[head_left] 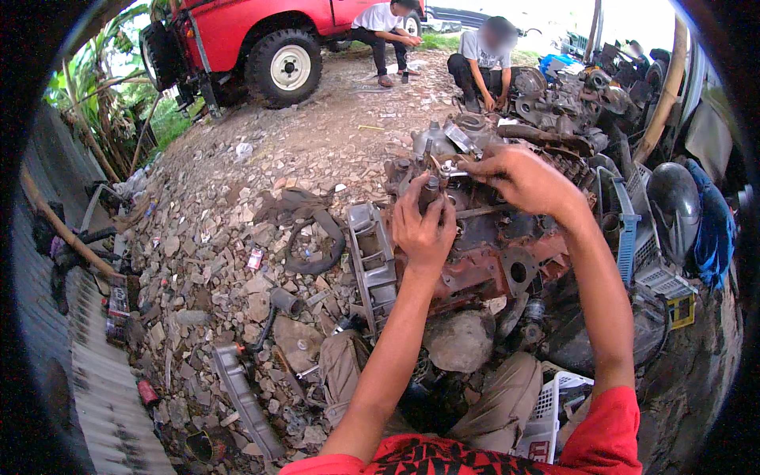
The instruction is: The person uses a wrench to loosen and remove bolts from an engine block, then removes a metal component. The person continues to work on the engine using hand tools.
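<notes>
In front of me lies a rusty reddish-brown engine block (483,273) with greasy dark parts on top. My left hand (425,229) is closed, thumb and fingers round a dark cylindrical metal part (431,187) that stands up over the engine's left side. Coming in from the right, my right hand (518,178) is closed, with fingers bent, on a silver metal tool (450,168). The tool's bright end touches or nearly touches the top of the cylinder; its exact kind is too small to tell.
A grey cast-metal cover (372,257) leans at the engine's left, and a long metal cover (244,400) lies on the rubble. Stones and a rubber hose (324,253) surround it. Crates (621,226) and piled engine parts (562,99) stand right. Two people sit near a red vehicle (237,28).
</notes>
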{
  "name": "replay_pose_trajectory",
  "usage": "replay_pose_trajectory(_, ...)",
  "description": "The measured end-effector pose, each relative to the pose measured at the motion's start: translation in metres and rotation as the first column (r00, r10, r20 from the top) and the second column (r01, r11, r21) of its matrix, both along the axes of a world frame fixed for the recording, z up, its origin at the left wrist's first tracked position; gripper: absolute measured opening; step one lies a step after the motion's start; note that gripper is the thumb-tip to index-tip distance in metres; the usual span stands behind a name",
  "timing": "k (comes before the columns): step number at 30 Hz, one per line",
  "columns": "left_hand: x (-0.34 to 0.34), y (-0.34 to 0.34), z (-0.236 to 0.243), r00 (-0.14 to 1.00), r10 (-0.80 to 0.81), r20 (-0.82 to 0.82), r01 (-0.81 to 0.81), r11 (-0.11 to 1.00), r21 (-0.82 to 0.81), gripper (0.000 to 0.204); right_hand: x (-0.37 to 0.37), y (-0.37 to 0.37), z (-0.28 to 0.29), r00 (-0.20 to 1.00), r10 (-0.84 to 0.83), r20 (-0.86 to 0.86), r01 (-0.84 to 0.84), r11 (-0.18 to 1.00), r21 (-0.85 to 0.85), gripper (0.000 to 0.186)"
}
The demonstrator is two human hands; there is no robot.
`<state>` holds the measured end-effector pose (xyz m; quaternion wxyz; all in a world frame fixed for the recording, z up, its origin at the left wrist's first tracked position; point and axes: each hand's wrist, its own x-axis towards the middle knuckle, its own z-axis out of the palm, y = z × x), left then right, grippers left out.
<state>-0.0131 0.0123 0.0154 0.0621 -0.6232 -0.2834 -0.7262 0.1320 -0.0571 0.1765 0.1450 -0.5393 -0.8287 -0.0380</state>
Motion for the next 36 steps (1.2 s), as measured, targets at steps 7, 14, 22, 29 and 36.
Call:
replay_pose_trajectory(7, 0.001, 0.001, 0.0, 1.0, -0.002, 0.013, 0.002, 1.0, 0.014, 0.011, -0.029, -0.02, -0.012, 0.983, -0.164, -0.079, 0.171, 0.98, 0.102, 0.042)
replay_pose_trajectory(14, 0.0, 0.001, -0.001, 1.0, -0.02, -0.004, 0.02, 1.0, -0.008, 0.01, -0.016, -0.01, -0.017, 0.98, -0.113, -0.164, 0.124, 0.991, 0.056, 0.037)
replay_pose_trajectory(22, 0.0, 0.0, -0.002, 1.0, -0.031, 0.003, 0.031, 0.999, -0.009, 0.011, 0.003, 0.001, -0.02, 0.993, 0.04, -0.114, -0.025, 0.991, 0.134, 0.039)
replay_pose_trajectory(29, -0.001, -0.001, -0.002, 1.0, -0.012, -0.013, 0.012, 1.0, -0.021, 0.011, 0.007, -0.004, -0.008, 0.994, 0.041, -0.102, -0.026, 0.99, 0.139, 0.038)
replay_pose_trajectory(36, 0.0, 0.001, 0.0, 1.0, -0.007, -0.002, 0.007, 1.0, 0.001, 0.012, 0.008, 0.007, -0.002, 0.995, 0.028, -0.1, -0.023, 0.998, 0.051, 0.035)
